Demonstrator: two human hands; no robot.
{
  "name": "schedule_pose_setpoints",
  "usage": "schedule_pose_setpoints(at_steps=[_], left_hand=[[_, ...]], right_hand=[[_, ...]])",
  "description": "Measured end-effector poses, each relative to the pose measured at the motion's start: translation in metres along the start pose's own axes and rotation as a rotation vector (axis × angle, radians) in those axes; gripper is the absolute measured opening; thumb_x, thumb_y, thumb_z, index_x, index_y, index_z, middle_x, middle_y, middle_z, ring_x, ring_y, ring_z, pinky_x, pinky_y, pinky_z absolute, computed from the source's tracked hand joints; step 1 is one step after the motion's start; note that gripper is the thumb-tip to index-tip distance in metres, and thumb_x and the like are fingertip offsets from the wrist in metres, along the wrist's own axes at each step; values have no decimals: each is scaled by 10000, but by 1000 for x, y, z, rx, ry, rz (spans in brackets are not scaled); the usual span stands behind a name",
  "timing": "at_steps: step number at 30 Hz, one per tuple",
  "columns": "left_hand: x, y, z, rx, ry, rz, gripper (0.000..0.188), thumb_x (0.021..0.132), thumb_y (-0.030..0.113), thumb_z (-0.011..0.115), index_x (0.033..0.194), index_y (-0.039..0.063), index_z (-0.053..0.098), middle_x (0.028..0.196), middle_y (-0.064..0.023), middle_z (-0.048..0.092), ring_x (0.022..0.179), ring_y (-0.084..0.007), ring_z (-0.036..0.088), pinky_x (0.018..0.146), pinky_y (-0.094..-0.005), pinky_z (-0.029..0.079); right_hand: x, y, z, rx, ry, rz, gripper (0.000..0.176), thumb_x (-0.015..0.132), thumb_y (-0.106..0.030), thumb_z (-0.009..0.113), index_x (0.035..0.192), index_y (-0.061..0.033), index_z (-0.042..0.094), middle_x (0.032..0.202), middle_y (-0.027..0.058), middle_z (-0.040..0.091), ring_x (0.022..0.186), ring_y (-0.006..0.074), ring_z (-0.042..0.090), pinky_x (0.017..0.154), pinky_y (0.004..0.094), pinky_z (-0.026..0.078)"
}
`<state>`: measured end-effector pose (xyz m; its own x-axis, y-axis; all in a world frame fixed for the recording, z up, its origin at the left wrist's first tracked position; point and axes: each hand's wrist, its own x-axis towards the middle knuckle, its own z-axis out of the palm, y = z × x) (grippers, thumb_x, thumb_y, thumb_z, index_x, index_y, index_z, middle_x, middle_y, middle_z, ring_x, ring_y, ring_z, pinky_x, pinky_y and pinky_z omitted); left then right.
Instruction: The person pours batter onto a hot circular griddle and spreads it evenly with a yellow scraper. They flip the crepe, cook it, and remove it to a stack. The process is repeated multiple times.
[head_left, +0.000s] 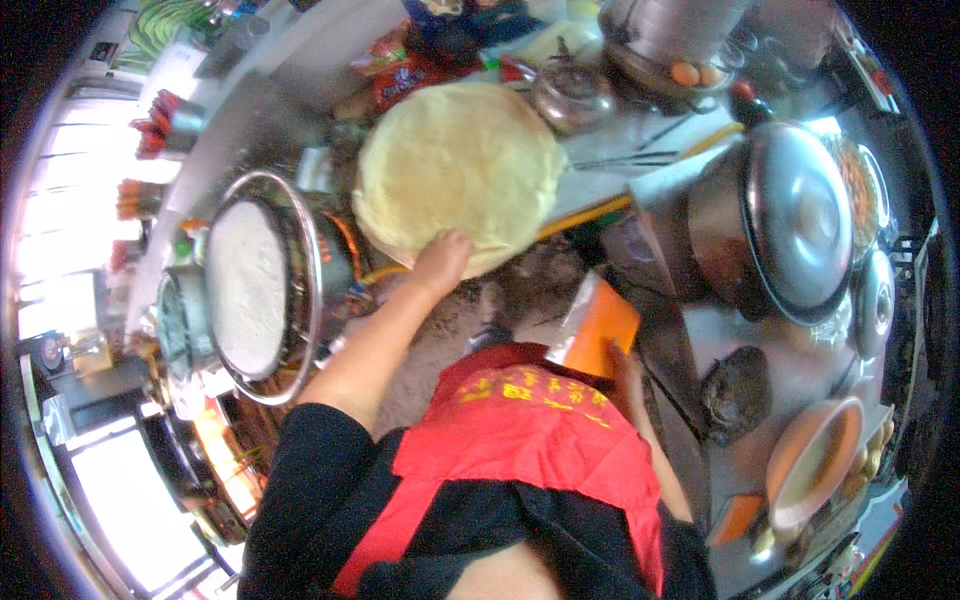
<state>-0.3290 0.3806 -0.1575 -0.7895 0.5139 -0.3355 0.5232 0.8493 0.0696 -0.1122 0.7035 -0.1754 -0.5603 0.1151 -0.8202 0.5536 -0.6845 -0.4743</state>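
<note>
My left hand (444, 259) is closed over the near edge of a large, round, pale yellow flatbread (461, 176). The surface under the flatbread is hidden, and the blur hides how the fingertips sit. In my right hand (624, 367), close to the red apron (525, 420), is a flat orange scraper (600, 322) with a silvery straight edge, tilted up and to the left. To the left of my left forearm stands a round vessel with a metal rim (315, 300) and a white, level surface (249, 289) inside.
At right stand a large pot with a domed metal lid (802, 217) and an orange-brown bowl (814, 465). Another flat orange thing (735, 519) lies near the bowl. Beyond the flatbread are a metal kettle (571, 94) and eggs (686, 73) by a tall steel pot (667, 30).
</note>
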Motion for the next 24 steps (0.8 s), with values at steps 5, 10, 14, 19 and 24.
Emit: schedule_pose_setpoints(at_steps=[5,10,14,19,24], left_hand=[[13,-48,-60,-597,425,-649,332,929,248,461,1077,-27,573,1028,-221,627,917,-324,618,808,-390,472],[15,-114,-27,-1050,510,-800,371,918,254,468,1148,-13,584,1076,-184,628,989,-262,591,869,-365,445],[19,-95,-28,-1192,509,-784,386,930,267,493,1197,-4,560,1160,-171,598,1074,-238,547,936,-348,411],[6,-87,-49,-1305,478,-741,378,926,243,515,1217,2,536,1144,-167,591,1055,-219,540,926,-343,414],[2,-93,-30,-1089,547,-561,347,887,180,541,1194,19,546,1088,-174,605,1010,-206,555,885,-313,432]], right_hand=[[24,23,-19,-57,36,14,414,911,-303,584,1207,-18,532,1130,88,597,996,218,565,882,332,452],[46,50,-47,-74,-100,-58,448,910,-302,575,1260,-35,489,1181,96,585,1050,272,562,943,354,434],[4,15,1,232,-33,139,481,901,-279,584,1298,-42,452,1221,102,562,1094,287,547,942,399,447],[30,52,-39,-181,-33,-155,388,906,-337,561,1219,-116,498,1135,79,582,969,294,592,814,459,503],[-5,13,13,169,53,115,384,912,-356,551,1220,-134,497,1124,70,568,948,297,590,785,448,511]])
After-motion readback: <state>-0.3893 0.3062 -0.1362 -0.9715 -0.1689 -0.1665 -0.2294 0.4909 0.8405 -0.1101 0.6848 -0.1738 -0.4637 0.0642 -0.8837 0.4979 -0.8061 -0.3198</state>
